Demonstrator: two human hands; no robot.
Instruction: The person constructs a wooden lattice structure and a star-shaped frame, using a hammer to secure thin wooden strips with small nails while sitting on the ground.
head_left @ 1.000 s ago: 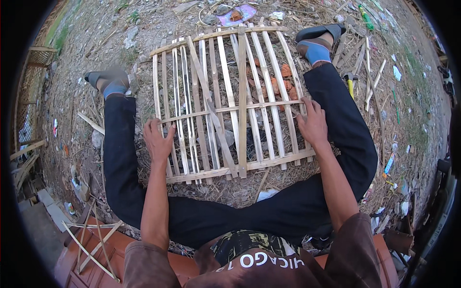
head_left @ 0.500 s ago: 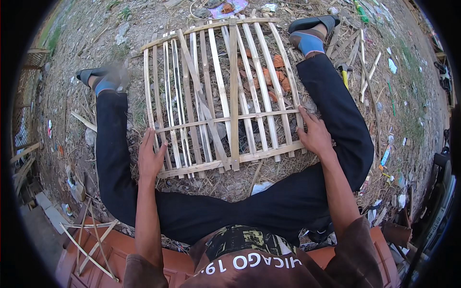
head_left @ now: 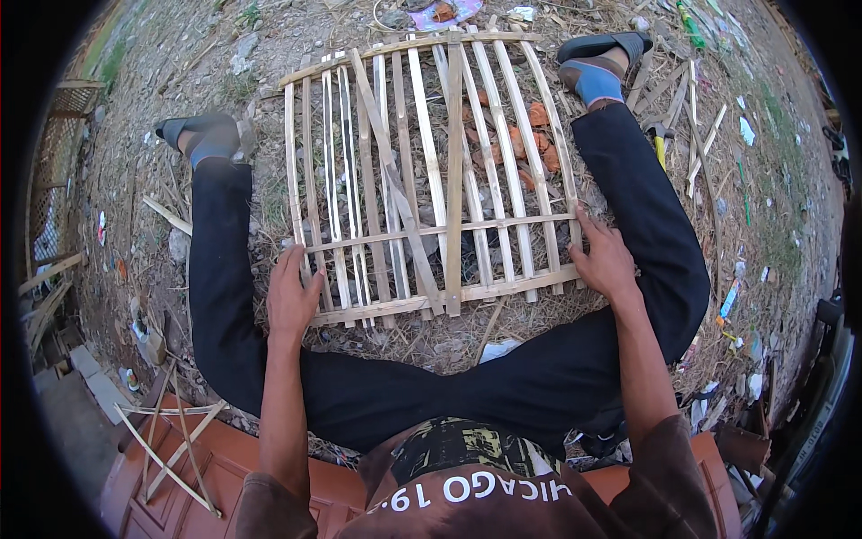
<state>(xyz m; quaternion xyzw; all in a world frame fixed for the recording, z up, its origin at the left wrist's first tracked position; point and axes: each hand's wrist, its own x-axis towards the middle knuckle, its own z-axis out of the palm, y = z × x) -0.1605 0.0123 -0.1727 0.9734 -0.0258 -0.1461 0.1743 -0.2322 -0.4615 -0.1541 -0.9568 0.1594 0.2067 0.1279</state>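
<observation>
A panel of thin wooden slats (head_left: 431,184) lies on the ground between my outstretched legs. Its upright strips cross three horizontal strips, and two slats run over the top, one of them diagonal. At the lower left edge, my left hand (head_left: 294,292) grips the outer slat, thumb over the inner side and fingers along the outside. Opposite it, my right hand (head_left: 606,259) holds the right edge near the end of the middle crosspiece (head_left: 503,222). The undersides of both grips are hidden.
A hammer with a yellow handle (head_left: 660,148) lies beyond my right leg, near loose wood strips (head_left: 707,151). Broken orange pieces (head_left: 537,115) show under the panel. Behind me is a reddish-brown panelled board (head_left: 242,467) with crossed sticks (head_left: 171,454) on its left.
The whole view has shifted slightly, so the panel, legs and hands appear a little farther right. My left foot has moved slightly; both hands keep their places on the panel.
</observation>
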